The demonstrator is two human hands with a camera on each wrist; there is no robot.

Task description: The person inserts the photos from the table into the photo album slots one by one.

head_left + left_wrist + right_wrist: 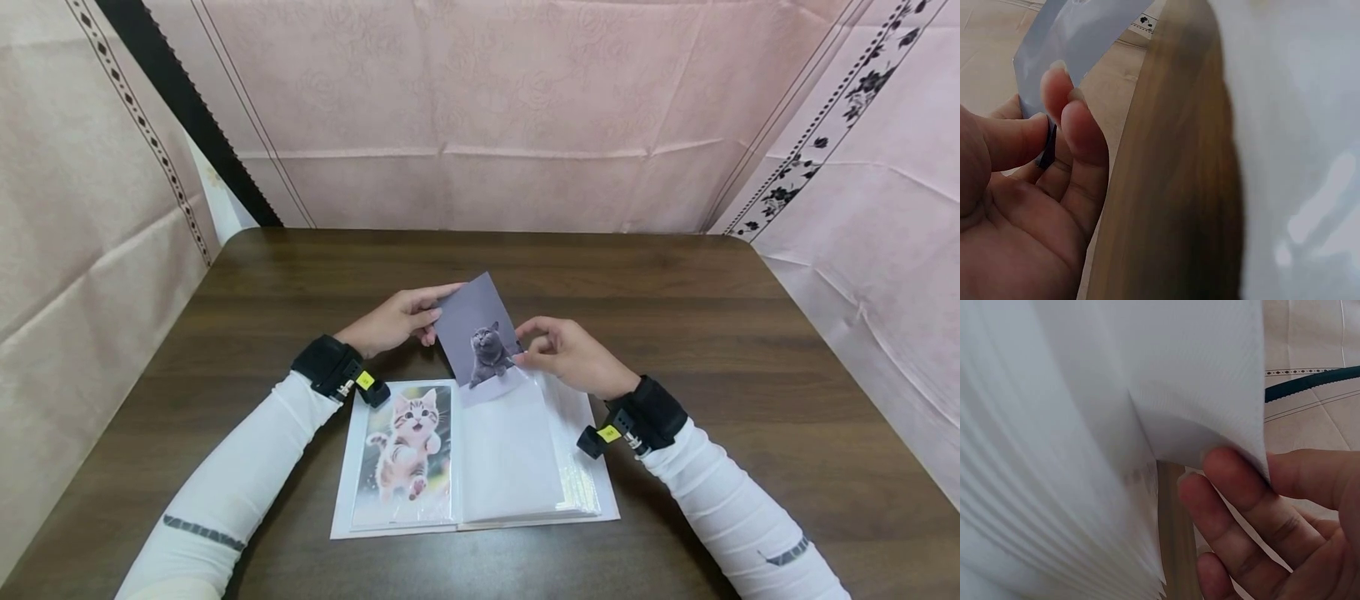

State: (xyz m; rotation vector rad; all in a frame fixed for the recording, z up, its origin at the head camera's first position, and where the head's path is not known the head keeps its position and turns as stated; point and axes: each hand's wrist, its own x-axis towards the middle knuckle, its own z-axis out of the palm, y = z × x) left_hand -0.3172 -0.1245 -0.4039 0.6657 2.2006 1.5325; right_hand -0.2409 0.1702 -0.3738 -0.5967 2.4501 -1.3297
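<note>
My left hand (397,321) pinches the left edge of a grey-purple photo card (468,321) printed with a grey cat. The card is tilted, its lower end overlapping the top of the right page of an open photo album (341,508); whether it is inside the pocket I cannot tell. In the left wrist view, the thumb and fingers (1075,125) hold the card (1085,44). My right hand (566,354) pinches the upper corner of a clear album sleeve (510,458). The right wrist view shows the lifted white sleeve (1204,375) between thumb and finger.
The album's left page holds a picture of a striped kitten (408,446). Several more sleeves (1029,506) are stacked under the lifted one. Beneath everything is a dark brown wooden table (300,258), with pale patterned cloth (525,108) hanging behind and at both sides.
</note>
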